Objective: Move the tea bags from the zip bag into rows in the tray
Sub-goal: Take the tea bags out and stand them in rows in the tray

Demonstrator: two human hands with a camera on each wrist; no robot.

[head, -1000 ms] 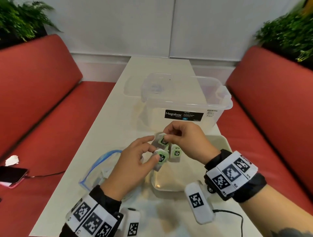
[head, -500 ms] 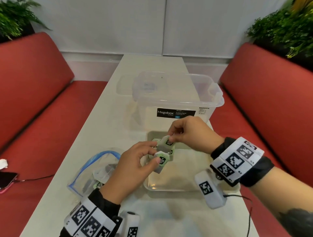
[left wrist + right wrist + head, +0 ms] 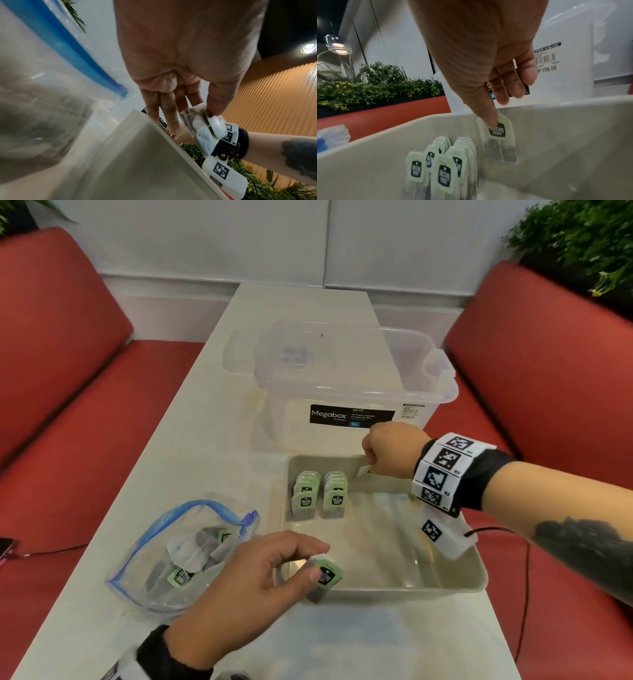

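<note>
Right grip (image 3: 496, 75) pinching tea bag (image 3: 500, 136) at tray (image 3: 387, 589) far wall, left grip (image 3: 246, 580) pinching another tea bag (image 3: 325, 577) over near rim

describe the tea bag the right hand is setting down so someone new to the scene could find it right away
Find the beige tray in front of the clear storage box. At its far wall, right of two tea bag rows, the right hand pinches one tea bag. It stands alone against the wall, starting a third row.
</note>
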